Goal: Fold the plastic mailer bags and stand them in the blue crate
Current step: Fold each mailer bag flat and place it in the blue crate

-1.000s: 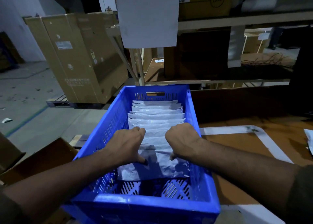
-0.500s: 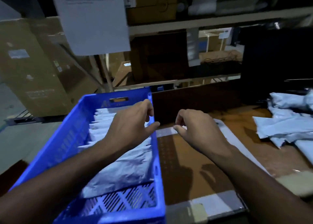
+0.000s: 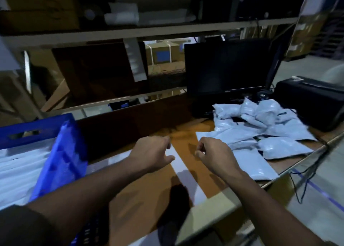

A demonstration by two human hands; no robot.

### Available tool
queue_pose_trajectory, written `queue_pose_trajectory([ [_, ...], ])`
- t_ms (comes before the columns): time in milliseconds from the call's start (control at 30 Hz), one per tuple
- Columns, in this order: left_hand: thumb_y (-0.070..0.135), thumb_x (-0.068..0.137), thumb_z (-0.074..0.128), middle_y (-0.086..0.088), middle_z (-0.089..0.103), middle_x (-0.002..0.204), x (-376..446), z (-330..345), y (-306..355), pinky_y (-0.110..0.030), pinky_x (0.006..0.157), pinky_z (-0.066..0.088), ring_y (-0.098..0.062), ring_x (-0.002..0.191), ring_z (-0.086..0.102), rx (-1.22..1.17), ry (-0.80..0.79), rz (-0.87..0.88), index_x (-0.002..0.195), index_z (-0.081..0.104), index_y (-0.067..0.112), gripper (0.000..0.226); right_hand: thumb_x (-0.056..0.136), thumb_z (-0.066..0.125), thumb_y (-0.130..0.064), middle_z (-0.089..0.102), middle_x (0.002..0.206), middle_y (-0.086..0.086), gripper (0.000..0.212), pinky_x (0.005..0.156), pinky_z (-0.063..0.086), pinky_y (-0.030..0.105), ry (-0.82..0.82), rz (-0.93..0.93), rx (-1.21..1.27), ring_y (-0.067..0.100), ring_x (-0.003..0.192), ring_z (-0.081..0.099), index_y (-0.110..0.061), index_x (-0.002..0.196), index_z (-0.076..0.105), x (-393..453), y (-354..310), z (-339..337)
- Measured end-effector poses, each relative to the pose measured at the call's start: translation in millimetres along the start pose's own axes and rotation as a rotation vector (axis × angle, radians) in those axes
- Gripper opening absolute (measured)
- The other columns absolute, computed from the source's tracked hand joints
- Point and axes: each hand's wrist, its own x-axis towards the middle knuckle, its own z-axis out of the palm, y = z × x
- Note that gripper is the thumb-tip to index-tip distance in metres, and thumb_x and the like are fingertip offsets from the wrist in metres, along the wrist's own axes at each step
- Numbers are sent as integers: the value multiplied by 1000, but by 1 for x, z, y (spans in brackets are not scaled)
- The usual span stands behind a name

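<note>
Far left: blue crate (image 3: 61, 152), its near wall blurred, with pale folded mailers (image 3: 20, 164) showing inside; cannot tell from here how upright they stand. Just right of the crate, above the brown desk (image 3: 141, 195), left hand (image 3: 150, 152): holding nothing, fingers loosely curled, thumb sticking out to the right. Beneath and between both hands, a white strip (image 3: 186, 177) running diagonally across the desk. Next across, right hand (image 3: 214, 153): also holding nothing, fingers curled in loosely, thumb near the fingertips with nothing between them.

Further right and slightly farther back, loose pile of unfolded mailer bags (image 3: 264, 128), crumpled at the rear, flatter toward the front. One flat bag (image 3: 256, 167) spread at the near right of the desk, close beside the right wrist, long side running roughly left to right along the desk edge. Behind the pile, dark monitor (image 3: 225, 72); at far right, black printer-like box (image 3: 312, 102).

Judged from this layout: pile to the right of both hands, right hand clearly nearer, left hand nearer the crate. Likely next a reach rightward for a bag, then a fold on the bare desk between.
</note>
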Motion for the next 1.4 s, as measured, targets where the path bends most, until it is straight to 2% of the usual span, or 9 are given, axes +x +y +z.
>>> queue_pose_trajectory([
  [233,51,92,65,6,70,94,86,78,63,-31,67,55,-14,80,64,-375,-21,-275,108,62,25,31,95,62,-20,65,115,1,27,80,48,36,78,42,-6,21,116,55,-16,121,64,41,110,13],
  [400,42,94,66,3,64,99,112,115,98,-39,76,54,-20,90,62,-700,-17,-505,105,53,24,25,91,63,-15,67,121,3,39,94,46,39,22,-30,-159,25,122,52,-17,130,63,65,145,21],
  [600,30,96,68,1,60,92,119,126,108,-40,79,54,-20,85,63,-1028,48,-712,106,48,21,24,88,65,-15,72,100,1,23,86,47,38,58,-103,-196,25,102,60,-19,108,75,74,156,35],
  [767,20,96,67,-4,59,93,110,111,102,-50,88,55,-31,97,65,-1232,130,-762,106,48,24,22,85,68,-13,68,81,-3,9,73,47,37,182,-178,-116,22,87,60,-20,83,74,73,152,37],
  [967,12,99,57,-7,52,94,36,87,68,-30,67,43,-18,81,50,-1320,363,-828,109,51,16,12,87,62,-19,59,90,-10,7,79,45,38,194,-455,111,18,91,55,-25,90,65,37,88,47],
  [1100,5,92,65,-2,49,85,-49,100,36,-27,62,39,-20,77,47,-1166,492,-965,96,50,14,18,91,60,-21,65,95,-9,9,85,46,35,31,-647,208,16,97,59,-25,93,67,-9,33,68],
  [1200,26,85,77,-1,52,86,-107,110,23,-35,64,40,-24,79,53,-808,333,-1041,88,48,24,29,96,55,-34,65,106,-13,15,94,44,29,-102,-678,268,11,105,57,-29,103,67,-37,14,95],
  [1300,45,79,75,2,49,95,-142,112,22,-37,72,42,-23,96,49,-296,266,-915,86,46,26,35,99,47,-39,65,112,-16,23,98,41,24,-72,-570,293,4,108,55,-32,111,66,-48,12,105],
  [1400,37,89,70,6,48,104,-141,108,24,-35,84,44,-19,105,47,-308,374,-680,92,47,26,25,96,51,-34,66,117,-13,24,100,44,28,-29,-506,209,8,111,58,-30,113,68,-51,11,105],
])
